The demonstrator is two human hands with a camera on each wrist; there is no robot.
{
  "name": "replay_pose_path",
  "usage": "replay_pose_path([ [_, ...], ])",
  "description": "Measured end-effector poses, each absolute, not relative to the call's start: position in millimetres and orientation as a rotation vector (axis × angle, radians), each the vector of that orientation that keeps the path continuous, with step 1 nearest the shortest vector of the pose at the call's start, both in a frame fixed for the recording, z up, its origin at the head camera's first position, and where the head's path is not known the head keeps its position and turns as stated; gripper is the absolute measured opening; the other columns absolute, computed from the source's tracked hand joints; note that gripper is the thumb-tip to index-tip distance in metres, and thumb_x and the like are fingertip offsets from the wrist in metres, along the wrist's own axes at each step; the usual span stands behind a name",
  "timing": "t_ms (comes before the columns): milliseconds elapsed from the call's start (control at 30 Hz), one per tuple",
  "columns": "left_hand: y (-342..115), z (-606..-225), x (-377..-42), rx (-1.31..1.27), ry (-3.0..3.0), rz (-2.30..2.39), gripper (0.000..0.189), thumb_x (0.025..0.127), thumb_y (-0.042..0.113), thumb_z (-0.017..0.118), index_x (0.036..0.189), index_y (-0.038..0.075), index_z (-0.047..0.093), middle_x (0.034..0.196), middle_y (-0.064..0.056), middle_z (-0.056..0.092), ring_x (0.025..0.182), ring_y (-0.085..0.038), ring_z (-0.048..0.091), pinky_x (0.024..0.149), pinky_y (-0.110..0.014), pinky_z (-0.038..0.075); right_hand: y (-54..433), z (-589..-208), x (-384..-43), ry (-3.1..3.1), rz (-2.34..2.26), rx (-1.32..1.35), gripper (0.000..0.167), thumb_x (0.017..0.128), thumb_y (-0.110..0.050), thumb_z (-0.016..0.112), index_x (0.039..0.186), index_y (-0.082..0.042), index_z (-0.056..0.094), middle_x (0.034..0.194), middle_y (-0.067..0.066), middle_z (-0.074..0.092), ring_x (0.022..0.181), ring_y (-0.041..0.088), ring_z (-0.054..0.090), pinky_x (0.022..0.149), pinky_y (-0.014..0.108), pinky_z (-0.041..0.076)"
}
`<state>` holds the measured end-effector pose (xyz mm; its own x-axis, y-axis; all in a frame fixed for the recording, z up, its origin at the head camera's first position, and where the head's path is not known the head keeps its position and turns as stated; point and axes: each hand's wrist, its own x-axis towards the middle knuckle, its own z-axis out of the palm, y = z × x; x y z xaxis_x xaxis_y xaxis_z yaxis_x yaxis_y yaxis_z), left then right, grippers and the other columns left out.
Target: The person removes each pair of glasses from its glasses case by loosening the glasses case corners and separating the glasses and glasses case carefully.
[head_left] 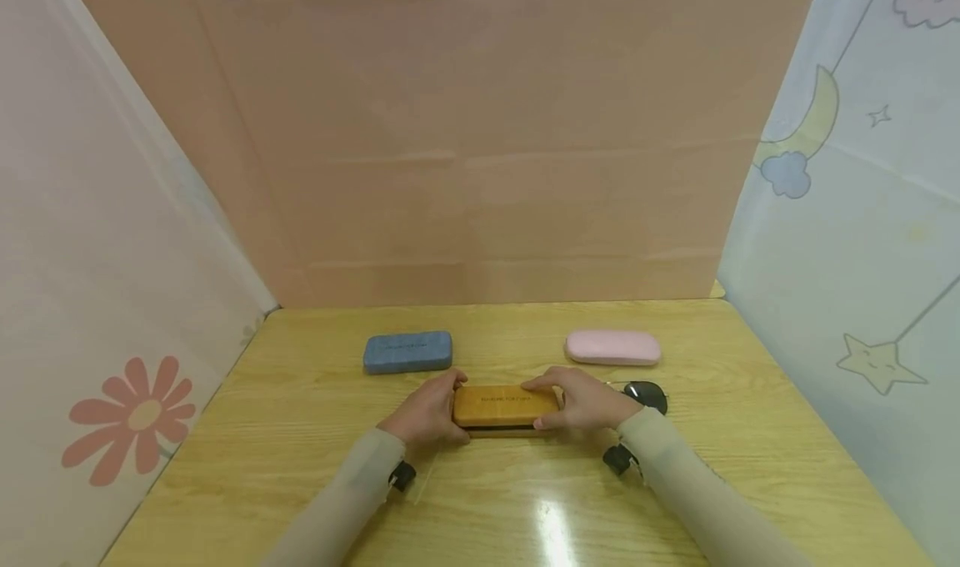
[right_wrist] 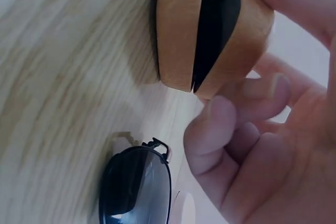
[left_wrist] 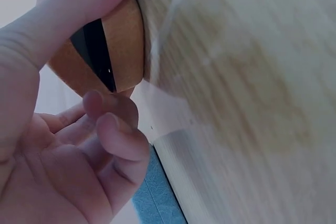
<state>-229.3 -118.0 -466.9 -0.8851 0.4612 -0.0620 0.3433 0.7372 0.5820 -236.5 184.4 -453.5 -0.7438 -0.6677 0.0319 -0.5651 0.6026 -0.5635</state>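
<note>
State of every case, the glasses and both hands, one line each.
Orange case: lid ajar
Blue case: closed
Pink case: closed
Sunglasses: out on the table, folding unclear
Left hand: gripping orange case
Right hand: gripping orange case

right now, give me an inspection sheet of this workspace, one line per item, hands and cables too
Surface: wood-grain table, a bright glare patch near its front edge.
Job's things: orange case on the table, lid ajar, a dark gap along its front.
Clutter: blue case farther back on the left; pink case farther back on the right; dark glasses near the right hand, partly hidden in the head view.
Hands: left hand grips the orange case's left end; right hand grips its right end.
Cables: nothing seen.
Surroundings: plain pinkish-brown backdrop behind; flower on the left sheet; moon and star drawings on the right sheet.
</note>
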Motion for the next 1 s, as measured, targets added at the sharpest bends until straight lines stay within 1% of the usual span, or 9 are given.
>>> replay_pose_path([
  [100, -119.0, -465.2, -230.6, 0.646, 2.727, 0.864, 0.091, 0.064, 0.025, 0.097, 0.138, 0.003, 0.048, 0.13, -0.013, 0.059, 0.116, -0.028, 0.058, 0.099, -0.047, 0.048, 184.9, -452.5, -238.8, 2.614, -0.857, -0.994, 0.061, 0.086, -0.046, 0.077, 0.138, -0.018, 0.062, 0.126, -0.001, 0.062, 0.097, 0.015, 0.055, 0.089, 0.041, 0.046],
  [167, -119.4, -464.5, -231.2, 0.658, 2.719, 0.865, 0.09, 0.065, 0.025, 0.097, 0.137, 0.003, 0.049, 0.129, -0.012, 0.06, 0.115, -0.028, 0.059, 0.098, -0.047, 0.048, 186.1, -452.0, -240.3, 2.577, -0.887, -0.955, 0.06, 0.087, -0.047, 0.076, 0.138, -0.02, 0.061, 0.131, 0.001, 0.06, 0.108, 0.017, 0.056, 0.095, 0.045, 0.045],
  [267, -119.2, -463.7, -231.4, 0.682, 2.714, 0.862, 0.088, 0.065, 0.026, 0.096, 0.136, 0.003, 0.049, 0.129, -0.013, 0.06, 0.115, -0.029, 0.059, 0.098, -0.047, 0.049, 188.7, -451.1, -242.6, 2.509, -0.932, -0.894, 0.058, 0.089, -0.047, 0.074, 0.14, -0.022, 0.059, 0.139, 0.003, 0.057, 0.12, 0.023, 0.054, 0.097, 0.049, 0.045],
  [333, -118.9, -462.9, -230.8, 0.693, 2.711, 0.865, 0.087, 0.065, 0.026, 0.096, 0.135, 0.003, 0.049, 0.129, -0.013, 0.06, 0.115, -0.029, 0.059, 0.098, -0.047, 0.049, 190.2, -451.3, -244.1, 2.475, -0.958, -0.871, 0.057, 0.09, -0.046, 0.072, 0.14, -0.023, 0.059, 0.141, 0.004, 0.056, 0.129, 0.027, 0.05, 0.1, 0.052, 0.044],
  [567, -118.5, -461.1, -230.2, 0.666, 2.734, 0.821, 0.09, 0.065, 0.027, 0.097, 0.138, 0.005, 0.049, 0.126, -0.009, 0.062, 0.112, -0.026, 0.059, 0.097, -0.046, 0.049, 190.7, -451.8, -245.1, 2.454, -0.968, -0.901, 0.053, 0.096, -0.047, 0.064, 0.142, -0.021, 0.057, 0.145, 0.005, 0.052, 0.132, 0.029, 0.05, 0.102, 0.054, 0.045],
  [767, -117.7, -460.9, -229.7, 0.674, 2.741, 0.805, 0.089, 0.066, 0.027, 0.096, 0.139, 0.005, 0.049, 0.129, -0.009, 0.062, 0.116, -0.026, 0.059, 0.1, -0.045, 0.048, 191.0, -452.8, -245.6, 2.456, -0.966, -0.865, 0.051, 0.098, -0.048, 0.061, 0.143, -0.023, 0.057, 0.147, 0.006, 0.051, 0.133, 0.031, 0.049, 0.103, 0.055, 0.045],
  [867, -118.0, -460.4, -228.7, 0.68, 2.75, 0.804, 0.088, 0.066, 0.026, 0.096, 0.139, 0.004, 0.05, 0.13, -0.01, 0.061, 0.118, -0.029, 0.058, 0.101, -0.046, 0.047, 190.9, -454.3, -247.2, 2.461, -0.978, -0.84, 0.05, 0.098, -0.049, 0.059, 0.142, -0.025, 0.057, 0.147, 0.006, 0.052, 0.134, 0.032, 0.049, 0.105, 0.057, 0.042],
  [1000, -117.4, -459.9, -227.6, 0.638, 2.743, 0.826, 0.092, 0.065, 0.026, 0.096, 0.141, 0.005, 0.051, 0.124, -0.008, 0.063, 0.118, -0.03, 0.057, 0.1, -0.048, 0.047, 191.3, -457.0, -250.3, 2.439, -1.062, -0.795, 0.047, 0.1, -0.049, 0.055, 0.141, -0.026, 0.059, 0.144, 0.002, 0.056, 0.135, 0.032, 0.049, 0.109, 0.061, 0.036],
])
